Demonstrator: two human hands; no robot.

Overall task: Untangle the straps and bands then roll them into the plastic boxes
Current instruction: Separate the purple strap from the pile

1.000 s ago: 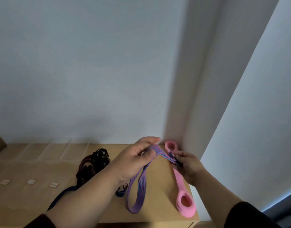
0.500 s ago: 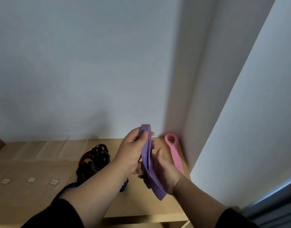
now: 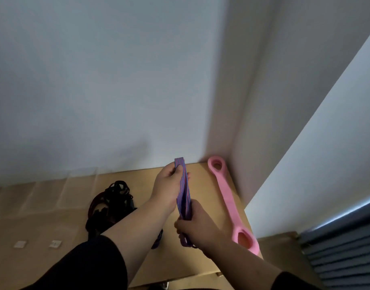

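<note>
purple-and-red striped elastic band (image 3: 183,191) hangs doubled and near upright above the tan wooden tabletop (image 3: 200,266), my left hand (image 3: 169,187) pinching its top fold, my right hand (image 3: 193,223) gripping its lower end, nearer me, ready to roll upward.

The single head view looks forward and down, close over the hands, toward a wall corner (image 3: 219,101).

Left hand (image 3: 169,186) raised, fingers (image 3: 176,171) curled; right hand (image 3: 197,227) lower, fingers clenched, both forearms extended.
</note>
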